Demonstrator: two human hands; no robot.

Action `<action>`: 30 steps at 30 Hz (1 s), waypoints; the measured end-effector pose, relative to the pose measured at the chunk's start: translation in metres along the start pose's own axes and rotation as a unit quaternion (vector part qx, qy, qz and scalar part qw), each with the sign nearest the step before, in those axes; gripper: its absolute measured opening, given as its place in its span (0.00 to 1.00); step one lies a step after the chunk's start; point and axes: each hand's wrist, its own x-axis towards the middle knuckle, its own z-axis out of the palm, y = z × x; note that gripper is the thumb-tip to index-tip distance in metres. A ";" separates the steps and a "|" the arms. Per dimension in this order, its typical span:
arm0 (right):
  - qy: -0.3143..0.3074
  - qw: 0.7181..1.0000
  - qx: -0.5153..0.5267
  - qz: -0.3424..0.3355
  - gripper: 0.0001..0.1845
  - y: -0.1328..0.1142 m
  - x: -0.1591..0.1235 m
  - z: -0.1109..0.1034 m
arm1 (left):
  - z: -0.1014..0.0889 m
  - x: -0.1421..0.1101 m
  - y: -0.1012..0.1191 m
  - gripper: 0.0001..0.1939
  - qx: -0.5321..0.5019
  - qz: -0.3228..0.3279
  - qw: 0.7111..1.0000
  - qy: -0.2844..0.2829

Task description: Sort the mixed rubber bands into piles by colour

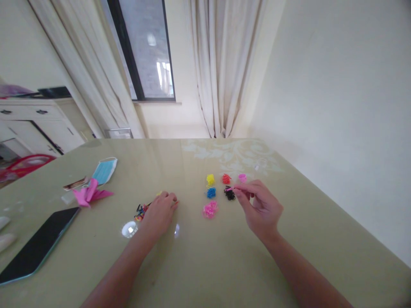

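My right hand (261, 207) pinches a small pink rubber band (229, 189) between thumb and forefinger, over the pile of black bands (229, 194). Around it lie small piles sorted by colour: yellow bands (210, 179), red bands (226, 178), blue bands (211, 193), light pink bands (210, 209) and a brighter pink pile (242, 178). My left hand (162, 211) rests on the table with its fingers curled down, partly covering a mixed-colour pile of bands (140, 211). A speck of orange shows by its fingertips, too small to make out.
A clear, shiny domed object (129, 229) sits beside my left forearm. Farther left are a dark tablet-like slab (40, 241), a folded pink paper shape (90, 194), and a blue face mask (105, 171). A wall (337, 107) borders the table's right edge.
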 end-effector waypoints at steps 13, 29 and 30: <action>-0.187 0.974 -0.089 0.094 0.06 0.016 -0.011 0.014 | -0.004 0.001 0.012 0.10 -0.162 0.049 0.982 0.086; -0.350 0.912 -0.166 0.135 0.07 0.036 -0.032 0.030 | -0.012 -0.005 0.032 0.13 -0.566 0.090 0.819 0.007; -0.340 0.920 -0.151 0.122 0.09 0.034 -0.032 0.029 | -0.012 -0.005 0.034 0.13 -0.563 0.094 0.821 0.002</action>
